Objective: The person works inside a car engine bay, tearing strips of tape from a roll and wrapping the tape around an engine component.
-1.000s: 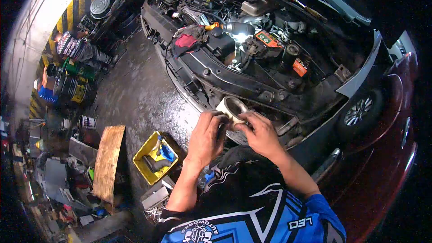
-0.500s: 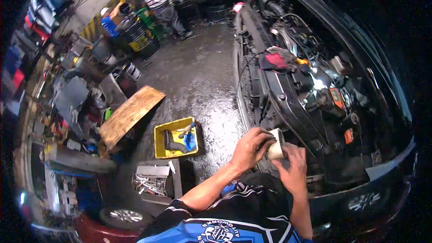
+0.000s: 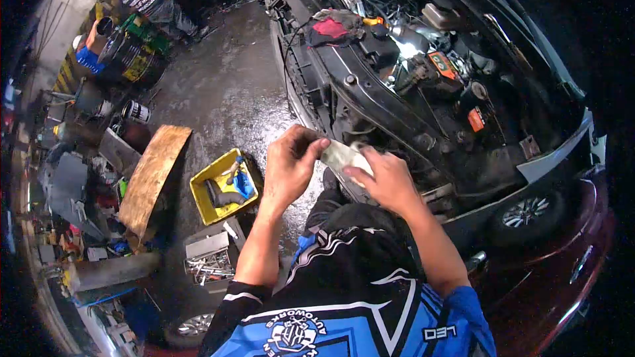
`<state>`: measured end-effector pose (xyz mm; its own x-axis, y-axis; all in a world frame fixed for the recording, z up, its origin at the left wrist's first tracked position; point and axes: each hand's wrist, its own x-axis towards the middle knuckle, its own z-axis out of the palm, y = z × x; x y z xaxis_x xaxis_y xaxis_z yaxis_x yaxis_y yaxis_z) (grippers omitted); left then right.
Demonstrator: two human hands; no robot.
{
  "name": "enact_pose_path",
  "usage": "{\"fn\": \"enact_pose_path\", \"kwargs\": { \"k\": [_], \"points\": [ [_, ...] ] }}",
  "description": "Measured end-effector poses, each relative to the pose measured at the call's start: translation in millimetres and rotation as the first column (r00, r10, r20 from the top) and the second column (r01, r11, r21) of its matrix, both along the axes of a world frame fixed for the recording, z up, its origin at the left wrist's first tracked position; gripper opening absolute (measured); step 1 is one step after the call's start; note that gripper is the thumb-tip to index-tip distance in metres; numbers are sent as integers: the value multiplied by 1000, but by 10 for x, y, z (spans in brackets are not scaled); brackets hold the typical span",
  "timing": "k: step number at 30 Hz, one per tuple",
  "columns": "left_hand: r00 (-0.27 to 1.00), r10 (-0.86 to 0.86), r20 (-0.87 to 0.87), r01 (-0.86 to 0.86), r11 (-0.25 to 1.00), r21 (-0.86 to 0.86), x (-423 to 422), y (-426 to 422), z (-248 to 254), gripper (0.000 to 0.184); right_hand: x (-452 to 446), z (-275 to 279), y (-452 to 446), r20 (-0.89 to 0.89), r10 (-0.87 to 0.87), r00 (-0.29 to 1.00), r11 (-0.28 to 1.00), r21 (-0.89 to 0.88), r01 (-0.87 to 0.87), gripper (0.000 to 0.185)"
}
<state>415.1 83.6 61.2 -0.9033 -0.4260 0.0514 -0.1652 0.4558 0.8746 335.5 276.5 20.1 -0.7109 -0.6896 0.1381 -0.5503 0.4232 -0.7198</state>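
A cream-white roll of tape point(image 3: 344, 158), seen nearly edge-on, is at twelve o'clock from the chest, between the bare left hand point(image 3: 288, 166) and bare right hand point(image 3: 391, 184). The left fingers pinch its ten o'clock end; the right fingers pinch its four o'clock end. Whether a strip is peeled away, I cannot tell. Nothing supports it underneath, so a slack pinch could drop it onto the wet-looking grey floor point(image 3: 221, 89) at ten o'clock, likely spoiling its stickiness, or among gaps beside the long black front panel point(image 3: 369, 96) at one o'clock.
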Motion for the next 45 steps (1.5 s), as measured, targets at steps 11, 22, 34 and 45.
{"fn": "enact_pose_path", "kwargs": {
  "k": [11, 22, 34, 45],
  "points": [
    [999, 41, -34, -35, 983, 179, -69, -44, 16, 22, -17, -54, 231, 191, 38, 981, 962, -272, 15, 49],
    [984, 116, -132, -128, 988, -87, 26, 61, 139, 9, 6, -54, 343, 155, -16, 988, 985, -170, 42, 48],
    [966, 161, -203, -175, 983, -55, 44, 50, 168, 8, 136, -154, 507, 99, -135, 986, 961, -228, 155, 30],
    [725, 237, -646, -482, 845, -231, 359, -148, 469, 11, -323, -525, 1459, 285, -799, 530, 425, -357, 832, 27]
  ]
}}
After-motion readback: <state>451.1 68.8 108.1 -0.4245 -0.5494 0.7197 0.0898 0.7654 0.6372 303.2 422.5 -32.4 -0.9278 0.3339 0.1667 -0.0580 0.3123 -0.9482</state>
